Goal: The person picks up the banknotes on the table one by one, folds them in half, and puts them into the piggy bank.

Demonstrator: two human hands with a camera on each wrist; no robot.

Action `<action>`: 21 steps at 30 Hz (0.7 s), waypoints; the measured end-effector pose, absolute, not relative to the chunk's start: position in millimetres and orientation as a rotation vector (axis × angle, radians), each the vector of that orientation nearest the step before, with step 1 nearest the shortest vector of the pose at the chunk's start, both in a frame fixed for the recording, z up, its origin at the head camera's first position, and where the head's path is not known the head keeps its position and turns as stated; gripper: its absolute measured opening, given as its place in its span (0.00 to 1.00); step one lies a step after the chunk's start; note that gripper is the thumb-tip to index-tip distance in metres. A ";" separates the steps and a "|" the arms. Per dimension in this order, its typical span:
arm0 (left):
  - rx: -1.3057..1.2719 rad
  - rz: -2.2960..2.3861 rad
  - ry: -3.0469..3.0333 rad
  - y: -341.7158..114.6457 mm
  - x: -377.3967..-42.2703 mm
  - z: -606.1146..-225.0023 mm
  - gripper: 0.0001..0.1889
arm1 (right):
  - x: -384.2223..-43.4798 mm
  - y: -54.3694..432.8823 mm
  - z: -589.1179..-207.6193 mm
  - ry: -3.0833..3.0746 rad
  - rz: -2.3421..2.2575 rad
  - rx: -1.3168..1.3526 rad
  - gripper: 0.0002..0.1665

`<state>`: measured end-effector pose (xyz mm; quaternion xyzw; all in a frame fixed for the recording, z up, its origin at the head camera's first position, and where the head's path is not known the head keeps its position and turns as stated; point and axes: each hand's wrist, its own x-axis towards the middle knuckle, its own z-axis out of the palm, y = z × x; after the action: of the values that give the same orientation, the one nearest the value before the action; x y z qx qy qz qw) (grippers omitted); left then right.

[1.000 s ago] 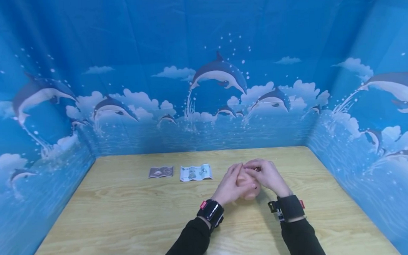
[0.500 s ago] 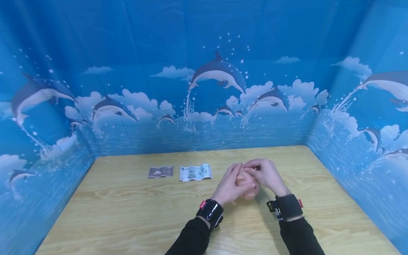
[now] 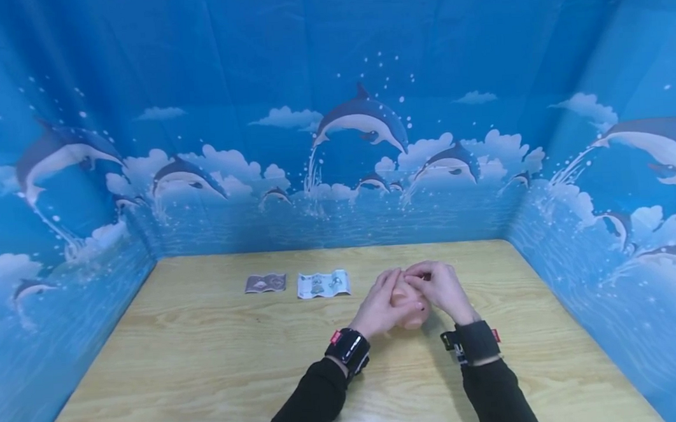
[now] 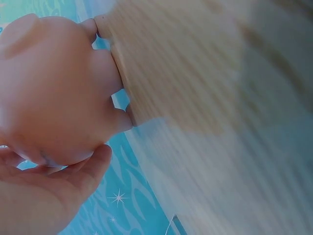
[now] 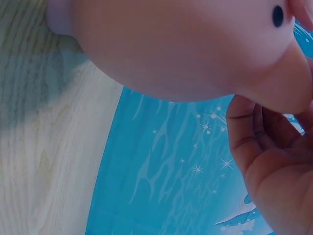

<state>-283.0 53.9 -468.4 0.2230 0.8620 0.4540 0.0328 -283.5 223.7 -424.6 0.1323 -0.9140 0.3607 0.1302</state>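
Observation:
A pink, pig-shaped piggy bank [image 3: 414, 320] stands toward the right of the wooden table, one black eye showing. My left hand [image 3: 380, 307] grips it from the left, thumb across its front and fingers over the top. Its round body and stubby legs fill much of the left wrist view, with the left thumb [image 4: 95, 171] against its side. At the top, my right hand [image 3: 441, 290] has thumb and fingers bent together beside the left fingertips. In the right wrist view its curled fingers [image 5: 244, 132] lie close to the pig's ear [image 5: 288, 90]; I cannot tell what they pinch.
Two creased paper banknotes lie flat left of the hands: a small brownish one [image 3: 265, 283] and a larger pale blue-green one [image 3: 323, 284]. A blue dolphin-print curtain [image 3: 338, 217] encloses the table [image 3: 208, 364] at the back and both sides.

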 end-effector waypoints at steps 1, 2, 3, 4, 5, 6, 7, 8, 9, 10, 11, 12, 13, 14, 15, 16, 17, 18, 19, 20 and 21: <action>0.688 1.398 2.653 53.9 -282.9 -468.1 0.51 | -283.7 223.9 -424.5 -2.654 1.049 0.384 0.07; 0.693 1.403 2.655 53.8 -282.8 -467.7 0.51 | -283.8 224.3 -424.3 -2.654 1.048 0.388 0.07; 0.693 1.402 2.654 53.8 -282.7 -467.4 0.51 | -283.8 224.6 -423.9 -2.655 1.045 0.396 0.07; 0.689 1.398 2.654 53.8 -282.7 -467.3 0.51 | -283.8 225.1 -423.5 -2.657 1.043 0.404 0.07; 0.686 1.394 2.654 53.8 -282.7 -467.3 0.51 | -283.8 225.4 -423.0 -2.658 1.043 0.414 0.06; 0.681 1.391 2.654 53.7 -282.7 -467.4 0.51 | -283.8 225.8 -422.6 -2.661 1.044 0.424 0.06; 0.681 1.390 2.654 53.9 -282.8 -467.2 0.51 | -283.7 226.3 -422.2 -2.664 1.046 0.427 0.06; 0.679 1.390 2.653 54.0 -282.8 -467.2 0.52 | -283.7 226.7 -421.8 -2.669 1.047 0.430 0.05; 0.673 1.387 2.652 54.0 -282.9 -467.2 0.52 | -283.7 227.0 -421.5 -2.676 1.047 0.427 0.05; 0.676 1.392 2.652 54.1 -282.8 -467.2 0.52 | -283.9 227.4 -421.3 -2.683 1.049 0.426 0.05; 0.677 1.394 2.651 54.0 -282.8 -467.2 0.52 | -284.0 227.6 -421.2 -2.690 1.052 0.422 0.06; 0.677 1.395 2.650 54.0 -282.7 -467.1 0.52 | -284.1 227.8 -421.2 -2.698 1.051 0.419 0.07; 0.678 1.394 2.651 53.8 -282.6 -467.1 0.52 | -284.1 227.9 -421.1 -2.705 1.055 0.409 0.07; 0.678 1.393 2.652 53.7 -282.3 -466.9 0.52 | -284.1 228.0 -421.0 -2.710 1.058 0.402 0.08; 0.679 1.392 2.652 53.6 -282.1 -466.8 0.52 | -284.1 228.1 -420.8 -2.714 1.056 0.394 0.08; 0.679 1.390 2.652 53.4 -281.9 -466.9 0.52 | -284.1 228.2 -420.9 -2.716 1.056 0.392 0.09; 0.677 1.388 2.654 53.2 -281.7 -466.9 0.52 | -284.0 228.3 -420.7 -2.716 1.058 0.381 0.09; 0.674 1.385 2.655 53.1 -281.5 -466.9 0.52 | -284.0 228.5 -420.6 -2.716 1.053 0.374 0.09; 0.671 1.384 2.655 52.9 -281.2 -466.7 0.52 | -284.1 228.7 -420.5 -2.714 1.054 0.364 0.09; 0.666 1.381 2.655 52.8 -280.8 -466.5 0.52 | -284.0 228.8 -420.4 -2.713 1.053 0.362 0.09; 0.660 1.382 2.654 52.7 -280.4 -466.3 0.52 | -284.0 229.1 -420.2 -2.710 1.049 0.361 0.09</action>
<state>-280.4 52.7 -466.3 0.2154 0.8654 0.4508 0.0387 -284.0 229.1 -420.2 0.1227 -0.9201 0.3563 0.1066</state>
